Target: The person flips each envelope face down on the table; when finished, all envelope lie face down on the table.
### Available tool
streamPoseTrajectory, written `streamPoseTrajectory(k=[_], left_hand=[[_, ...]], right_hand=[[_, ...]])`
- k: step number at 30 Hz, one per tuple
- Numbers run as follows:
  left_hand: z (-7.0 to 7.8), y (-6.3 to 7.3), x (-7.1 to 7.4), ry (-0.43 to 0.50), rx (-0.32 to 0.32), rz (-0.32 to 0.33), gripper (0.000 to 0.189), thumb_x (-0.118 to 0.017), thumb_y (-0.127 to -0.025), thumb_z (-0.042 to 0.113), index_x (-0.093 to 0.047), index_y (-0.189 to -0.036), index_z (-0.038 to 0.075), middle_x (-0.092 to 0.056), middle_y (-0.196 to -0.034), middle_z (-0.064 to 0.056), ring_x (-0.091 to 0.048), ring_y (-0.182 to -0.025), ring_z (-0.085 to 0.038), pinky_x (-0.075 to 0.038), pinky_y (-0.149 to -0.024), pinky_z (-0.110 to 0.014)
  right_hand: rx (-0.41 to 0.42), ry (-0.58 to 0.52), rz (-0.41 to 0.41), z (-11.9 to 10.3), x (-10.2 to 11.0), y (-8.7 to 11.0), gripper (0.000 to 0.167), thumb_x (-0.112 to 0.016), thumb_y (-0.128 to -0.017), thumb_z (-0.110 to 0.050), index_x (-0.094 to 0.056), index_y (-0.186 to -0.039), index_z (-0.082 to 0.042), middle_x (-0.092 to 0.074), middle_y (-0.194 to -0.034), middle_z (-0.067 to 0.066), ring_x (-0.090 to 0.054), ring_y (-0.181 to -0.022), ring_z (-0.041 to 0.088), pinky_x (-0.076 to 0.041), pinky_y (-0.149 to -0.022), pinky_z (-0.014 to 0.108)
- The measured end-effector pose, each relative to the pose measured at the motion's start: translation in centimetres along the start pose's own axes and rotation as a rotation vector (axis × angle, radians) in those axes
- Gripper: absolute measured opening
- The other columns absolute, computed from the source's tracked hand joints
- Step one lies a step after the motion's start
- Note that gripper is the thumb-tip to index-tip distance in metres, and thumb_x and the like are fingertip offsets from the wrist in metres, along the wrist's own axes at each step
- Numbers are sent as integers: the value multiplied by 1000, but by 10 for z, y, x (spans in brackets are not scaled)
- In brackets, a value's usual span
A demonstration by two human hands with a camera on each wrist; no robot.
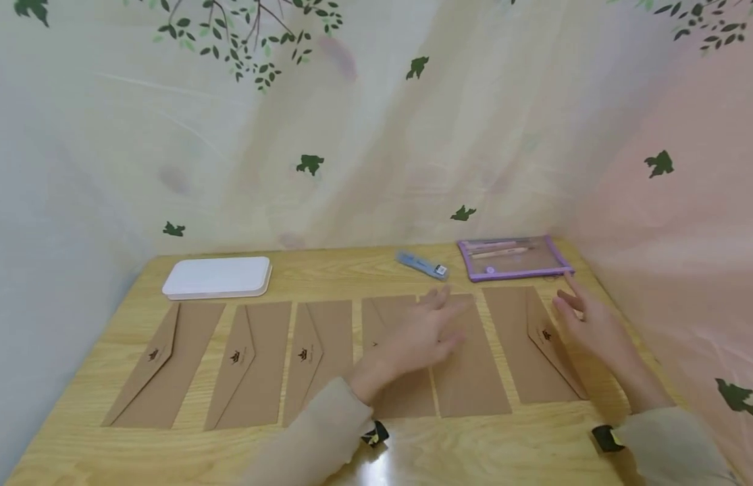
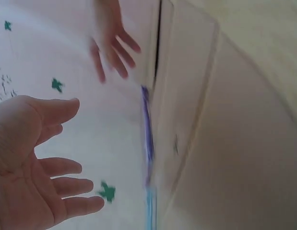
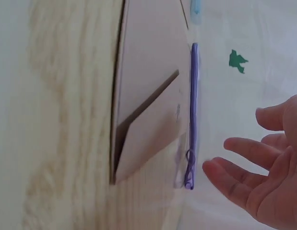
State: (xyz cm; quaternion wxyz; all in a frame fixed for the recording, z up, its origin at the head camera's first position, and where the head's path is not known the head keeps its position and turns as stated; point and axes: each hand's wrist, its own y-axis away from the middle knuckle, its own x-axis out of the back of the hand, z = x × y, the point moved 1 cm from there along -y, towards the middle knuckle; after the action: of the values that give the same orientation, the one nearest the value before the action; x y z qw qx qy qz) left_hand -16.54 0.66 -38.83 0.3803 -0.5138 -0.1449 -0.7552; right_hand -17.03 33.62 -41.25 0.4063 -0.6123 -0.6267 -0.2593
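Several brown paper envelopes lie in a row on the table. My left hand hovers palm inward over a plain-faced envelope and its left neighbour, fingers apart and holding nothing. At the right end, an envelope has its pointed flap and small dark crown print facing up. Beside that envelope's right edge is my right hand, its fingers loosely bent around no object. In the right wrist view, the flap stands slightly raised, and the right hand is apart from it.
Behind the row, a clear pouch with purple edging holds pens or pencils. A slim blue packet lies left of it. The white case sits at the back left. Printed cloth hangs behind the wooden table and along both sides.
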Motion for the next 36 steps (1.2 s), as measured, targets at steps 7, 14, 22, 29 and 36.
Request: streamPoseTrajectory(k=[7,14,22,29,36], left_hand=[[25,-17,-24,183,-37,35,57,-65,-101,27,-46,-154,21,-49,-149,-20,-71,-97,-16,-56,-89,-24],[37,-32,-52,577,6,168,55,-73,-91,1,-58,-143,8,-55,-146,-11,-59,-125,-21,-51,-93,-17],[40,-45,-66,646,280,160,60,-83,-85,10,-61,-140,16,-64,-135,-5,-71,-95,-10,-53,-72,-12],[33,-49,-77,894,495,39,79,-87,-79,6,-47,-147,9,-62,-133,-18,-71,-94,-22,-58,-81,-28],[32,-49,-86,1190,605,77,89,-84,-77,-8,-40,-152,10,-58,-134,-21,-69,-78,-26,-63,-69,-44]], right_hand=[[-43,-50,-42,13,1,-3,73,-57,-106,-27,-19,-153,14,-55,-133,36,-62,-107,54,-60,-77,49],[-65,-53,-252,22,-8,-5,74,-59,-105,-29,-26,-145,24,-49,-135,42,-58,-114,56,-56,-87,58],[-43,-50,-326,22,-13,-14,63,-68,-99,-25,-46,-134,22,-64,-116,34,-66,-102,45,-61,-76,41],[-115,-156,-359,26,-18,-18,60,-76,-93,-19,-50,-127,23,-67,-96,15,-61,-69,19,-53,-56,26],[-166,-194,-368,25,-14,-18,57,-77,-92,-16,-50,-123,23,-67,-92,14,-61,-67,20,-54,-55,28]])
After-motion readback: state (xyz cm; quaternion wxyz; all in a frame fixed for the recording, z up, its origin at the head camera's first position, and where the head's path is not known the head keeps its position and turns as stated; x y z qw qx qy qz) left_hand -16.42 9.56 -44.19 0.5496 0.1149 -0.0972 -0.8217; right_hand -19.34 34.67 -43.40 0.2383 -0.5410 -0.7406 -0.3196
